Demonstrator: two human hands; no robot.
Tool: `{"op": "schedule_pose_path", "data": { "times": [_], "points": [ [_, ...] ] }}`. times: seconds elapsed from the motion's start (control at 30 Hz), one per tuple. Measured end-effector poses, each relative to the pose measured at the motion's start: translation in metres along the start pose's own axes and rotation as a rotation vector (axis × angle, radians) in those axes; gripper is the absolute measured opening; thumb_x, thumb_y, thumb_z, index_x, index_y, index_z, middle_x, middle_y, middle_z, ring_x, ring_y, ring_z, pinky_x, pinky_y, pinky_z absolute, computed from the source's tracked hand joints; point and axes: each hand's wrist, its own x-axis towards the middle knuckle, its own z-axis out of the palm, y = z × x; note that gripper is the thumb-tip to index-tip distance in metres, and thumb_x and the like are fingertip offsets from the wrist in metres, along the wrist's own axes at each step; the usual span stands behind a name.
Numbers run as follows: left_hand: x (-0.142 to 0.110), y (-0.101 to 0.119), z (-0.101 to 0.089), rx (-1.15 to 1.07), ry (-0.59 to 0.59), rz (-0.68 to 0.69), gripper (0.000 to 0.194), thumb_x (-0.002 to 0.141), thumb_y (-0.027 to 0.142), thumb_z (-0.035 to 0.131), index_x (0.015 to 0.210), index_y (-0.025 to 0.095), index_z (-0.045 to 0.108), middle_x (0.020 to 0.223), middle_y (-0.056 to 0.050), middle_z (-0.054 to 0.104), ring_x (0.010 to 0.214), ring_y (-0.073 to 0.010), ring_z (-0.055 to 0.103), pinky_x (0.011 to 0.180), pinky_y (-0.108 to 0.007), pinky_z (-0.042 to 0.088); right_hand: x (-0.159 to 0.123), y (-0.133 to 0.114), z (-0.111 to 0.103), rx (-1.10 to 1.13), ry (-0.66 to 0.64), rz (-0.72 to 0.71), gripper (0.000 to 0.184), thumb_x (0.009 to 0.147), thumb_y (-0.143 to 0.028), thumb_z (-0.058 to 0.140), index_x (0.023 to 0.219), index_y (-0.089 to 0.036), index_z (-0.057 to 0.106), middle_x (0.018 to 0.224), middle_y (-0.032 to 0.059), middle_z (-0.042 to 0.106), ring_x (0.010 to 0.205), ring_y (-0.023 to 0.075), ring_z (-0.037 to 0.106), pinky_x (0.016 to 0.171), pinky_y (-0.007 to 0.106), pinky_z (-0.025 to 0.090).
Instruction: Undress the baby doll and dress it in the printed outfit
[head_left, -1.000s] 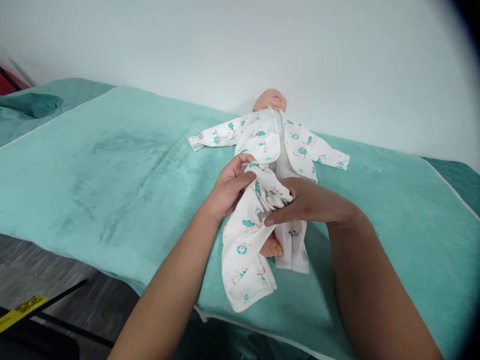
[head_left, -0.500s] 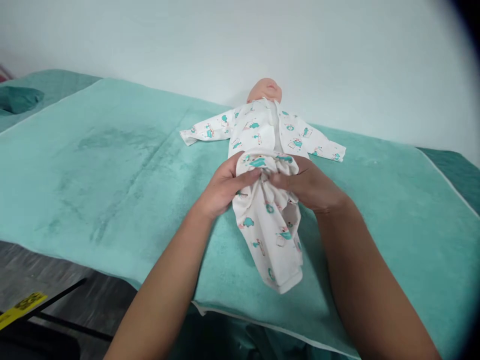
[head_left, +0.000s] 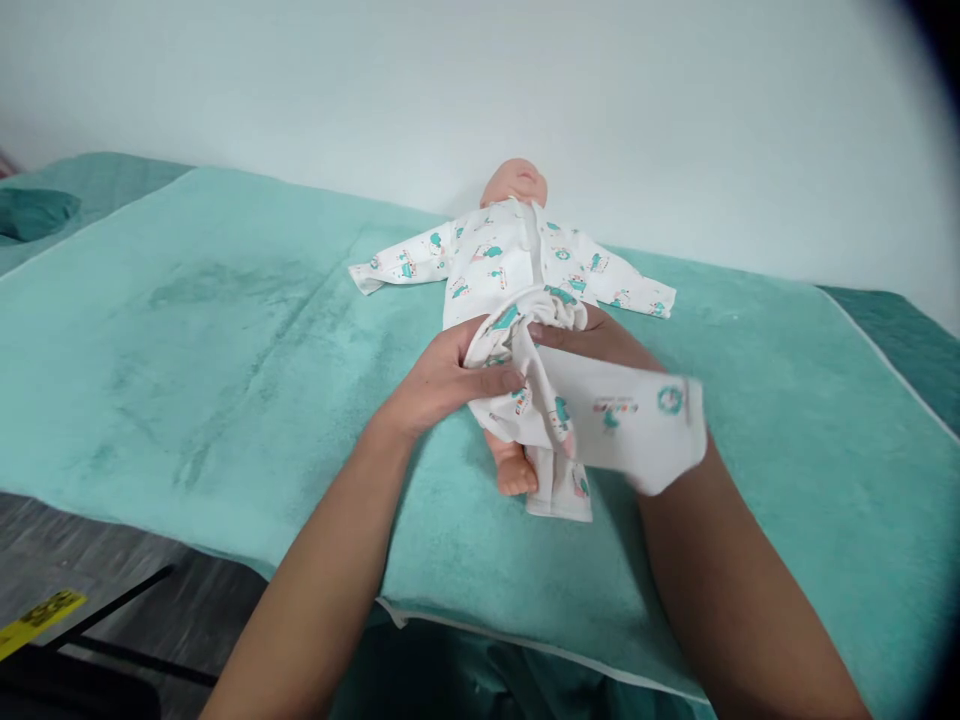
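Note:
A baby doll (head_left: 517, 183) lies on its back, its arms spread in a white printed top (head_left: 491, 245). Over its lower body bunch white printed baby pants (head_left: 540, 400). My left hand (head_left: 450, 375) grips the gathered cloth on the left, thumb pressed on top. From the right, my right hand (head_left: 592, 340) is closed on the same bunched cloth, its fingers partly covered. One pant leg flares out across my right forearm; the other hangs toward the near edge. A bare doll foot (head_left: 517, 475) shows below the cloth; the other foot is hidden.
A light green towel (head_left: 225, 350) covers the table, with a darker green cover (head_left: 885, 310) under it. A white wall (head_left: 375, 90) rises behind. At lower left are a yellow label (head_left: 41, 620) and thin black bars (head_left: 120, 605) above the floor.
One pant leg has swung from hanging toward me out to the right. The doll's foot has come into sight. Both hands stay on the bunched cloth.

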Motion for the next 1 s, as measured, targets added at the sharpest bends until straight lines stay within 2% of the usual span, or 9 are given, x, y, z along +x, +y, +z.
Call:
{"op": "schedule_pose_path", "data": {
  "times": [0.13, 0.23, 0.33, 0.4, 0.5, 0.6, 0.73, 0.87, 1.0],
  "points": [
    [-0.003, 0.004, 0.009, 0.021, 0.133, 0.015, 0.044, 0.066, 0.028, 0.084, 0.107, 0.017, 0.07, 0.102, -0.006, 0.074, 0.091, -0.0247, 0.068, 0.079, -0.034, 0.054, 0.0, -0.007, 0.008, -0.028, 0.016, -0.081, 0.021, 0.079, -0.037, 0.077, 0.092, -0.023, 0.07, 0.094, 0.0026, 0.071, 0.086, 0.0206, 0.067, 0.078, 0.034, 0.056],
    [-0.008, 0.009, 0.018, 0.013, 0.224, 0.032, 0.036, 0.071, 0.024, 0.076, 0.105, 0.017, 0.069, 0.097, -0.005, 0.073, 0.088, -0.0227, 0.067, 0.078, -0.033, 0.053, 0.0, -0.006, 0.002, -0.121, 0.006, -0.102, 0.032, 0.077, -0.036, 0.078, 0.105, -0.023, 0.07, 0.101, 0.0025, 0.071, 0.09, 0.0201, 0.066, 0.079, 0.033, 0.054],
    [-0.014, 0.018, 0.032, 0.03, 0.282, 0.007, 0.032, 0.072, 0.023, 0.071, 0.103, 0.017, 0.067, 0.095, -0.004, 0.072, 0.088, -0.0209, 0.065, 0.078, -0.031, 0.051, 0.001, -0.002, -0.015, -0.144, -0.19, -0.111, 0.058, 0.069, -0.037, 0.085, 0.121, -0.02, 0.066, 0.107, 0.0042, 0.071, 0.092, 0.0203, 0.066, 0.078, 0.032, 0.054],
    [-0.021, 0.024, 0.043, 0.053, 0.325, -0.017, 0.03, 0.073, 0.022, 0.067, 0.102, 0.017, 0.067, 0.097, -0.003, 0.071, 0.089, -0.02, 0.064, 0.08, -0.03, 0.05, 0.001, -0.001, -0.025, -0.166, -0.325, -0.088, 0.065, 0.064, -0.037, 0.089, 0.121, -0.018, 0.066, 0.105, 0.0046, 0.072, 0.09, 0.0202, 0.066, 0.076, 0.031, 0.053],
    [-0.034, 0.032, 0.064, 0.061, 0.43, -0.042, 0.027, 0.075, 0.02, 0.062, 0.101, 0.018, 0.066, 0.097, -0.003, 0.07, 0.088, -0.0185, 0.063, 0.078, -0.029, 0.049, 0.001, -0.003, -0.031, -0.293, -0.382, -0.046, 0.055, 0.064, -0.038, 0.089, 0.111, -0.018, 0.07, 0.102, 0.0036, 0.074, 0.089, 0.0201, 0.067, 0.075, 0.03, 0.052],
    [-0.051, 0.038, 0.085, 0.029, 0.572, -0.089, 0.022, 0.077, 0.021, 0.062, 0.099, 0.018, 0.064, 0.09, -0.002, 0.068, 0.08, -0.0163, 0.061, 0.07, -0.027, 0.047, 0.001, -0.01, -0.026, -0.417, -0.412, -0.032, 0.044, 0.068, -0.041, 0.084, 0.104, -0.019, 0.073, 0.1, 0.0024, 0.074, 0.092, 0.0209, 0.067, 0.079, 0.03, 0.051],
    [-0.073, 0.041, 0.111, 0.0, 0.705, -0.179, 0.017, 0.08, 0.024, 0.066, 0.096, 0.018, 0.063, 0.083, -0.001, 0.065, 0.071, -0.0128, 0.058, 0.064, -0.024, 0.044, 0.0, -0.015, -0.019, -0.559, -0.426, -0.112, 0.032, 0.071, -0.039, 0.078, 0.097, -0.02, 0.073, 0.097, 0.001, 0.074, 0.092, 0.0197, 0.066, 0.079, 0.028, 0.048],
    [-0.093, 0.041, 0.137, -0.132, 0.777, -0.184, 0.017, 0.084, 0.029, 0.07, 0.095, 0.018, 0.064, 0.094, -0.003, 0.069, 0.082, -0.0149, 0.064, 0.073, -0.026, 0.048, 0.002, -0.009, -0.015, -0.77, -0.428, -0.175, 0.019, 0.075, -0.035, 0.071, 0.079, -0.018, 0.064, 0.078, -0.0012, 0.067, 0.071, 0.0135, 0.056, 0.06, 0.024, 0.039],
    [-0.113, 0.037, 0.158, -0.262, 0.822, -0.223, 0.023, 0.084, 0.033, 0.073, 0.101, 0.02, 0.068, 0.107, -0.005, 0.071, 0.096, -0.0184, 0.067, 0.084, -0.029, 0.051, 0.003, -0.005, -0.013, -0.812, -0.48, -0.199, 0.012, 0.07, -0.024, 0.069, 0.077, -0.018, 0.062, 0.078, -0.0018, 0.066, 0.072, 0.0125, 0.055, 0.06, 0.023, 0.037]
  ]
}}
